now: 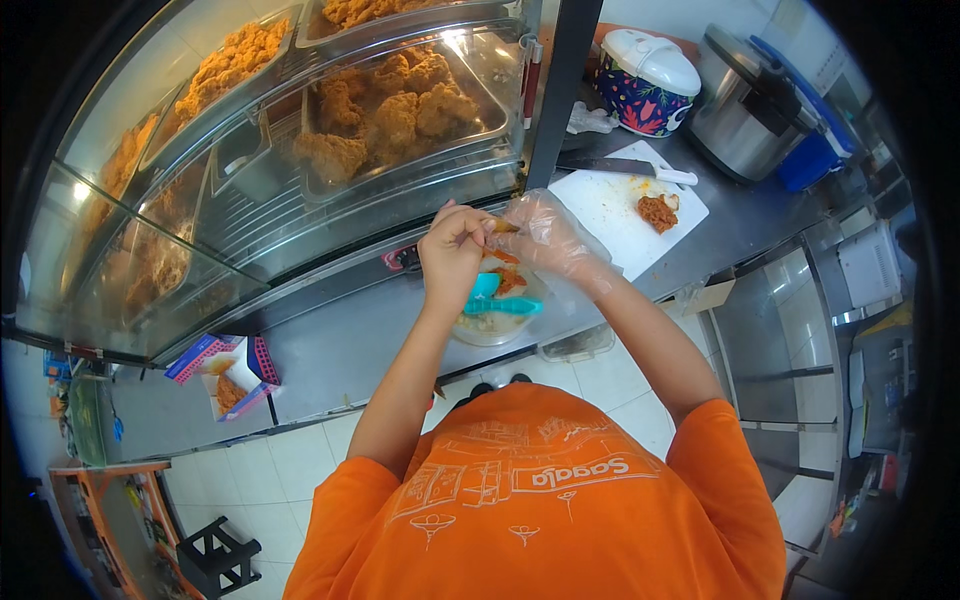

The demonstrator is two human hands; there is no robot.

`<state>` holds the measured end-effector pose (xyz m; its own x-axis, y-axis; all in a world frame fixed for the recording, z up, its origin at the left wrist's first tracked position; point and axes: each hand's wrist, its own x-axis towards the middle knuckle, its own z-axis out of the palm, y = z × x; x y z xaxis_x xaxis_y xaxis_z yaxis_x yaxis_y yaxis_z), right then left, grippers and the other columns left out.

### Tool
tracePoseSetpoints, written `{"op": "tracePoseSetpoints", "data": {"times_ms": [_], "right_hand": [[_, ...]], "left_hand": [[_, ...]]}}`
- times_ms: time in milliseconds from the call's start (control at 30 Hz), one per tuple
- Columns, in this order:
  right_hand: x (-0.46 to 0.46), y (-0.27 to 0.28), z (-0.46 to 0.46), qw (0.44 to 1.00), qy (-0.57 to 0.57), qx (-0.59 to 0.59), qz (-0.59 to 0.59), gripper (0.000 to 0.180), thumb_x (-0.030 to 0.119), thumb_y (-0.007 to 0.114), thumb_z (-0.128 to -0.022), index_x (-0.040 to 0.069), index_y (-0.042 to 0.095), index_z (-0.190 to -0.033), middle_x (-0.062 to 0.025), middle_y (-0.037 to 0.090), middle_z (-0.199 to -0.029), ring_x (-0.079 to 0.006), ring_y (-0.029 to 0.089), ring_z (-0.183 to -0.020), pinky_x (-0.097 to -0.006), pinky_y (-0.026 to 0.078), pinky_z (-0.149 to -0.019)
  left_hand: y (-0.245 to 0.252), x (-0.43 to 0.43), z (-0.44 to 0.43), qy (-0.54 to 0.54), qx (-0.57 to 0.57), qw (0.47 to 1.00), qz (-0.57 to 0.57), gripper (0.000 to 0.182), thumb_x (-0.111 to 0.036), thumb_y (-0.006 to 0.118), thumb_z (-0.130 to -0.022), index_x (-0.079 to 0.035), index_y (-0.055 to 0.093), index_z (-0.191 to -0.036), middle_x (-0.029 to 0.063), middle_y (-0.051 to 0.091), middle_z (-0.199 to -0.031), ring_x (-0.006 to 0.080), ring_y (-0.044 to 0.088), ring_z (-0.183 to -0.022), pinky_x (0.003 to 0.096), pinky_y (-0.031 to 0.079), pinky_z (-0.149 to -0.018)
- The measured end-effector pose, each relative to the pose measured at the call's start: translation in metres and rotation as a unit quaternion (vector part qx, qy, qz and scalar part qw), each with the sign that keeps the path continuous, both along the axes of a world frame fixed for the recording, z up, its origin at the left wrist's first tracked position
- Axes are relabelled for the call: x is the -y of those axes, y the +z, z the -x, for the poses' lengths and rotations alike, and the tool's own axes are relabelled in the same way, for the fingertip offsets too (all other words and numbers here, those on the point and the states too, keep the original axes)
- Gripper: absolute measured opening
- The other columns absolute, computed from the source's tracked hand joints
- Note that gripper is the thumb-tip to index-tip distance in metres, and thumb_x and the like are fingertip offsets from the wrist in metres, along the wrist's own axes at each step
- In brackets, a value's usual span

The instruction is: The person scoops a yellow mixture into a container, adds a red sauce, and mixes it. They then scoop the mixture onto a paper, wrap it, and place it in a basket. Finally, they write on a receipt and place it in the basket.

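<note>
My bare left hand (456, 244) and my right hand (546, 229), in a clear plastic glove, meet over the steel counter. Between their fingertips they pinch a small yellow-brown item (504, 225), possibly a sachet; my fingers hide much of it. Directly below is a clear round bowl (491, 335) of pale food, partly covered by my hands. Reddish-orange pieces (511, 281) lie on top of the food. A teal plastic utensil (504, 305) rests across the bowl, with a teal scoop-shaped part (484, 286) beside it.
A glass display case (360, 217) of fried chicken (397, 112) borders the counter. On the right, a white cutting board (600, 217) bears a knife (630, 167) and a chicken piece (658, 213), near a rice cooker (739, 105). An open food box (232, 375) sits left; a black stool (217, 555) stands below.
</note>
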<state>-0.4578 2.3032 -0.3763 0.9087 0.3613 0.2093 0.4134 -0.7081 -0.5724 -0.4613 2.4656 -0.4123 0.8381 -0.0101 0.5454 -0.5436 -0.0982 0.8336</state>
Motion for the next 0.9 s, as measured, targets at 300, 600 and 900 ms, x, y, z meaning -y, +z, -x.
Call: {"op": "tracePoseSetpoints", "data": {"times_ms": [300,600,900], "right_hand": [[-0.008,0.002,-0.006,1.000,-0.006,-0.009,0.012,0.016,0.019,0.074,-0.077,0.005,0.070,-0.082,-0.0171,0.067,-0.077,-0.0321,0.064,-0.071,-0.0385,0.050,-0.066],[-0.012,0.000,-0.007,0.998,0.020,0.046,-0.031,0.027,0.028,0.073,-0.076,0.002,0.069,-0.069,-0.0197,0.063,-0.069,-0.0364,0.063,-0.065,-0.0420,0.050,-0.065],[-0.003,-0.017,-0.001,1.000,-0.012,-0.004,0.005,0.019,0.016,0.077,-0.074,-0.001,0.069,-0.081,-0.0197,0.066,-0.080,-0.0327,0.063,-0.075,-0.0411,0.049,-0.071]], "left_hand": [[0.004,-0.002,-0.004,-0.027,0.010,0.999,-0.025,0.026,0.003,0.067,-0.079,-0.005,0.049,-0.062,0.0028,0.069,-0.078,0.0161,0.063,-0.079,0.0461,0.032,-0.111],[0.009,-0.005,-0.001,0.022,0.048,0.998,-0.034,0.027,0.002,0.066,-0.082,-0.005,0.048,-0.062,0.0030,0.070,-0.080,0.0176,0.063,-0.084,0.0456,0.034,-0.110],[0.019,-0.011,-0.001,0.053,0.088,0.994,-0.036,0.022,0.009,0.062,-0.073,-0.003,0.048,-0.062,0.0048,0.068,-0.076,0.0196,0.062,-0.080,0.0459,0.039,-0.107]]}}
